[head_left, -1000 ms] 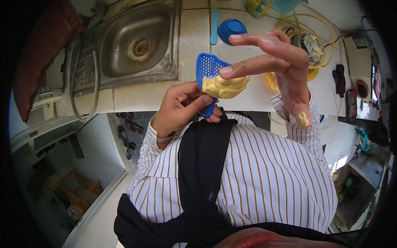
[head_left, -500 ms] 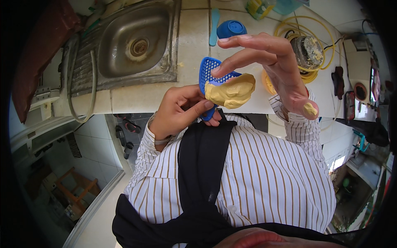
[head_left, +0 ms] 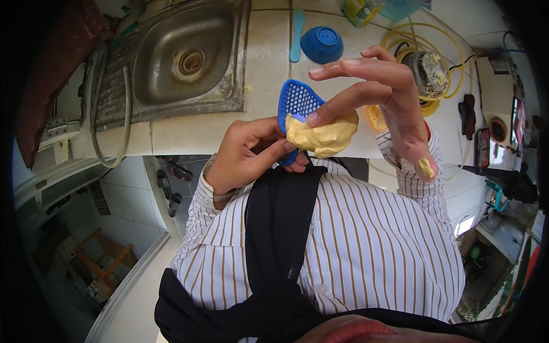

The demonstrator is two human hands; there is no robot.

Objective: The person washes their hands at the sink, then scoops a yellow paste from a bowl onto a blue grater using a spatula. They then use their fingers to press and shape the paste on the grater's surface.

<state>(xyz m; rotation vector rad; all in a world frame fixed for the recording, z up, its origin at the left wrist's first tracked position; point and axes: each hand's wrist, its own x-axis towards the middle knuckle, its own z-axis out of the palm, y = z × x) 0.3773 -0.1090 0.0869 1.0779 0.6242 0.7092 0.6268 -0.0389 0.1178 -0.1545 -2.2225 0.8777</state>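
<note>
My left hand (head_left: 249, 148) is closed round the handle of a blue perforated dental impression tray (head_left: 298, 98), held above the counter's near edge. A thick mass of pale yellow impression paste (head_left: 329, 137) covers the tray's right and lower part, leaving the mesh at the upper left bare. My right hand (head_left: 394, 91) hovers over it from the right with fingers spread, one fingertip touching the paste. A dab of paste sticks to the right thumb. Beyond the hands, an upturned blue mixing bowl (head_left: 322, 44) lies beside a light blue spatula (head_left: 296, 35).
At the left is a steel sink (head_left: 189, 57) with a pale hose (head_left: 128, 114) over its front. A coiled yellow hose (head_left: 454, 86) surrounds a paste-smeared round object (head_left: 430, 73) at the right. A yellow-orange item (head_left: 374, 118) is partly hidden behind my right hand.
My right hand has shifted slightly right and down, its fingertip moving from over the mesh to the paste. The tray stays in my left hand, nearly still.
</note>
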